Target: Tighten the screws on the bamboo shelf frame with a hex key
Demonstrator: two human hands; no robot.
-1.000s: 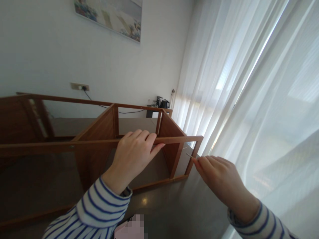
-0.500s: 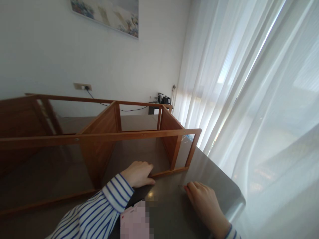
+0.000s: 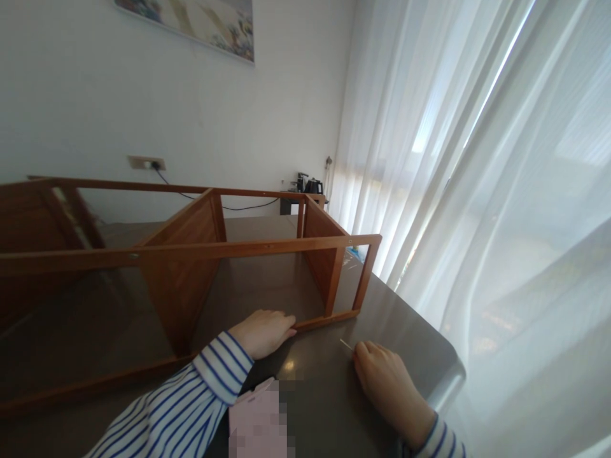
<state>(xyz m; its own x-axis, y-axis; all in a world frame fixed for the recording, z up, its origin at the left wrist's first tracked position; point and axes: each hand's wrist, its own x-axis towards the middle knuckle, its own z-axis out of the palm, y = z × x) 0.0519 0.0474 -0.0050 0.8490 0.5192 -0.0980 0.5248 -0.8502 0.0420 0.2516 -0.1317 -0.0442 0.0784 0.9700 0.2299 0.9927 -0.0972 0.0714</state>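
A brown wooden shelf frame [image 3: 267, 247] lies on its side across the grey table. My left hand [image 3: 263, 333], in a blue-striped sleeve, rests at its lower near rail with the fingers closed over the wood; the thumb is mostly hidden. To the right, my right hand [image 3: 386, 375] is closed just above the tabletop. A thin pale stick [image 3: 346, 345] pokes out from its fingertips toward the shelf, apart from the rail; its exact kind cannot be made out.
A pink flat object [image 3: 255, 413], partly pixelated, lies near the table's front. White curtains [image 3: 458, 191] hang along the table's [image 3: 420, 324] right side. Behind the shelf stand a black kettle [image 3: 314, 186] and a wall socket with a cable [image 3: 147, 163]. Small bits lie near the far right edge.
The view has shifted slightly. My left thumb has drawn in toward the rail. The pale stick in my right hand now shows more clearly, pointing up and left.
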